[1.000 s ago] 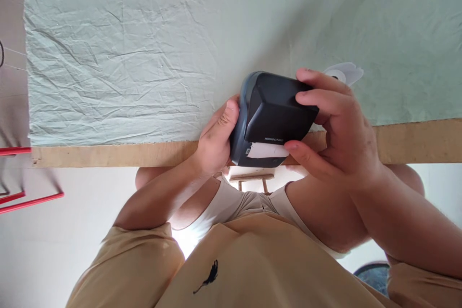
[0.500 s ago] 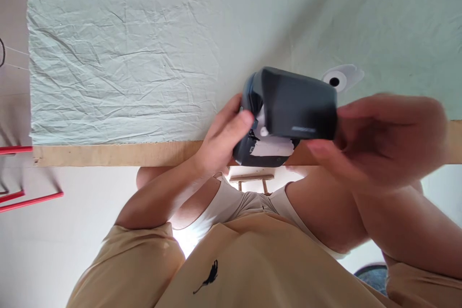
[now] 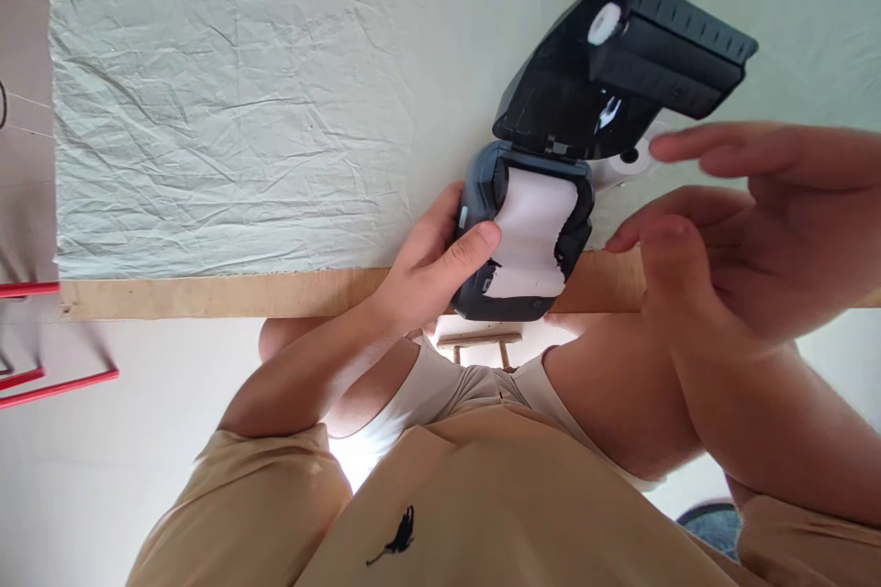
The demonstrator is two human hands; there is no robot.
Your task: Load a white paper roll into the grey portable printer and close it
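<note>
A small black receipt printer (image 3: pixel 474 293) is held at the table's front edge, its lid (image 3: pixel 571 73) swung up and back. Inside its bay lies white paper (image 3: pixel 533 234) with ragged side edges, its end reaching over the printer's front. My left hand (image 3: pixel 440 248) grips the printer's left side, the thumb resting by the paper. To the right, my right hand (image 3: pixel 750 220) is apart from the printer, fingers spread and holding nothing. Behind the lid and the right fingertips, a white paper roll (image 3: pixel 637 160) with a dark core is partly hidden.
A wrinkled pale green cloth (image 3: pixel 234 110) covers the table, with a bare wooden edge (image 3: pixel 206 293) along its front. Red metal bars (image 3: pixel 61 388) stand at the far left. Below the table are my legs and a wooden stool (image 3: pixel 482 341).
The printer's lid has gone from partly lowered over the bay to swung far back, uncovering the paper. My right hand has let go of the lid and opened. My left hand keeps its hold.
</note>
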